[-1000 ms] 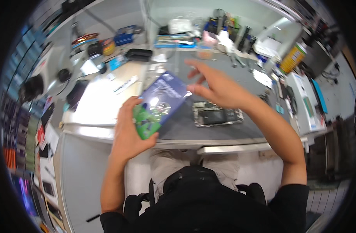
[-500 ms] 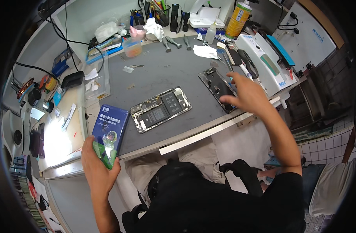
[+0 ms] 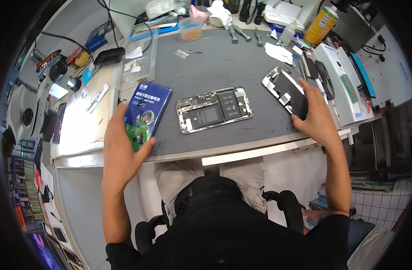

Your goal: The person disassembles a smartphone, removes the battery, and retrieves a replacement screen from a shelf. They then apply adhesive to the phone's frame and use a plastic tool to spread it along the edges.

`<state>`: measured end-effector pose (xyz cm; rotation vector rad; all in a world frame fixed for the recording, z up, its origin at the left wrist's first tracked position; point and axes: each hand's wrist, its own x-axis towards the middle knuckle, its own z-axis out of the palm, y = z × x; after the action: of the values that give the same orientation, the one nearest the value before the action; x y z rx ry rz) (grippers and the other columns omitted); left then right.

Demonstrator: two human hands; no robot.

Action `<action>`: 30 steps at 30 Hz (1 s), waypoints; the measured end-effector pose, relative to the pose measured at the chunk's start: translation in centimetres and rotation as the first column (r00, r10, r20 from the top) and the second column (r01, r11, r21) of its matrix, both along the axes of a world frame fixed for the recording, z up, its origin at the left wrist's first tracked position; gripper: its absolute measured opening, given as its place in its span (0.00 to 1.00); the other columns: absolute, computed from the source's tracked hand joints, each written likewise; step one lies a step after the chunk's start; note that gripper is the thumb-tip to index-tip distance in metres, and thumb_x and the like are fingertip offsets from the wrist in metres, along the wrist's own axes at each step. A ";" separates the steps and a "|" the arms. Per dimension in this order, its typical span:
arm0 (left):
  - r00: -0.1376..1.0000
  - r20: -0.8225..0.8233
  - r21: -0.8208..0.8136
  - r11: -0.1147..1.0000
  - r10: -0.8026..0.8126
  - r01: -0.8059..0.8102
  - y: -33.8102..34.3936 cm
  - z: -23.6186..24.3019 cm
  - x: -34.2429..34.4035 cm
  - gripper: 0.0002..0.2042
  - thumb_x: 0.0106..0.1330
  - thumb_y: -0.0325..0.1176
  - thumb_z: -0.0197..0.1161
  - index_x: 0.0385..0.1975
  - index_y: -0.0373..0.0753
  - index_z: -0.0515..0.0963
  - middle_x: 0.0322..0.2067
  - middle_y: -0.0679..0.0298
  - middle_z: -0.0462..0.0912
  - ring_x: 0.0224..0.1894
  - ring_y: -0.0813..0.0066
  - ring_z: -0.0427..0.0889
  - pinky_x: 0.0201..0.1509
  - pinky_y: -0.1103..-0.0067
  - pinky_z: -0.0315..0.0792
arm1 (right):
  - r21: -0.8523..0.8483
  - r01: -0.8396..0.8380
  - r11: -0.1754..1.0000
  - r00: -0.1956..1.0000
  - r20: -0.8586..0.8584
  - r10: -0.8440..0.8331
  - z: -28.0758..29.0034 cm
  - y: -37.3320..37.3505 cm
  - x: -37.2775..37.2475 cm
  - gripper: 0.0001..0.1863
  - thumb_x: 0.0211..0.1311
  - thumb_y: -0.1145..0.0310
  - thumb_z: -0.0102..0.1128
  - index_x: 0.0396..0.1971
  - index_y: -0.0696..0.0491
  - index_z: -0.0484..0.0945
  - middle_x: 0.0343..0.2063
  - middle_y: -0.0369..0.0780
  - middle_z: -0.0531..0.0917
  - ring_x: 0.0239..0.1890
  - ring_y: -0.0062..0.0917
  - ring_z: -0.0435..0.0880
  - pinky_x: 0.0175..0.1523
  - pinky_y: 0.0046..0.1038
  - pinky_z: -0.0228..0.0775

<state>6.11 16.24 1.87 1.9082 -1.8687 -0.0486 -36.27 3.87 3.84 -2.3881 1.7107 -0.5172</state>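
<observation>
An opened smartphone (image 3: pixel 215 110) lies in the middle of the grey mat, its circuit board and black battery exposed. To its left a blue and green battery box (image 3: pixel 147 110) rests on the mat near the front edge. My left hand (image 3: pixel 123 144) spans the box's near end, fingers along its left side and thumb at the near right corner. On the right is a detached phone screen (image 3: pixel 284 92), inner side up, with silver parts showing. My right hand (image 3: pixel 317 114) grips its right edge between thumb and fingers; the fingertips partly cover that edge.
Small metal bits and clear strips (image 3: pixel 181 54) lie on the mat behind the phone. A plastic tub (image 3: pixel 190 30), screwdrivers (image 3: pixel 239 33) and white tissue (image 3: pixel 279 53) stand or lie farther back. A white machine (image 3: pixel 341 85) borders the right side; a lit worktop (image 3: pixel 82 123) lies left.
The box has moved farther onto the mat with my left hand. My right hand has closed in on the phone screen, whose silver parts show brighter. The view has shifted.
</observation>
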 end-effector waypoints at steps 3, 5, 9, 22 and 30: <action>0.992 -0.124 -0.124 0.992 -0.026 0.010 -1.4 2.2 0.2 0.40 0.57 0.38 0.74 0.68 0.31 0.62 0.65 0.46 0.70 0.68 0.49 0.70 0.72 0.63 0.63 | -0.201 -0.082 0.976 0.996 0.026 0.089 0.5 -1.0 -0.8 0.47 0.47 0.76 0.70 0.71 0.50 0.62 0.60 0.50 0.71 0.61 0.48 0.74 0.65 0.40 0.68; 0.962 -0.259 -0.176 0.984 -0.082 0.036 -3.1 3.7 -0.2 0.36 0.58 0.40 0.74 0.65 0.33 0.68 0.62 0.51 0.75 0.66 0.55 0.73 0.71 0.65 0.64 | -0.291 -0.151 0.945 0.987 0.016 0.163 1.7 -1.3 0.5 0.48 0.45 0.78 0.70 0.71 0.48 0.62 0.60 0.49 0.71 0.61 0.48 0.74 0.65 0.40 0.69; 0.881 -0.341 -0.160 0.944 -0.329 0.290 -9.3 6.2 -1.6 0.34 0.60 0.42 0.74 0.64 0.37 0.70 0.60 0.55 0.78 0.64 0.61 0.75 0.68 0.67 0.67 | -0.410 -0.556 0.723 0.825 -0.163 0.541 2.6 -3.7 6.7 0.48 0.41 0.80 0.72 0.68 0.44 0.66 0.60 0.44 0.72 0.58 0.43 0.75 0.62 0.41 0.72; 0.728 -0.616 0.002 0.923 -0.302 0.384 -16.5 2.5 -2.6 0.16 0.66 0.28 0.69 0.52 0.31 0.80 0.39 0.68 0.86 0.40 0.86 0.80 0.42 0.85 0.74 | -0.590 -0.623 0.513 0.717 -0.169 0.676 0.6 -5.2 12.9 0.24 0.47 0.73 0.73 0.48 0.47 0.83 0.47 0.37 0.79 0.47 0.32 0.79 0.49 0.35 0.75; 0.697 -0.630 -0.146 0.934 -0.342 0.326 -16.5 1.7 -2.3 0.17 0.64 0.32 0.71 0.50 0.31 0.81 0.38 0.61 0.88 0.44 0.77 0.85 0.50 0.79 0.76 | -0.384 -0.624 0.681 0.752 -0.060 0.656 -3.0 -2.7 14.7 0.14 0.47 0.69 0.75 0.38 0.49 0.87 0.36 0.32 0.80 0.40 0.26 0.79 0.36 0.28 0.76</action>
<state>3.84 -0.24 3.56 1.2534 -1.6602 -0.7154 -21.62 1.15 0.85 -2.9459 0.6523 -0.8603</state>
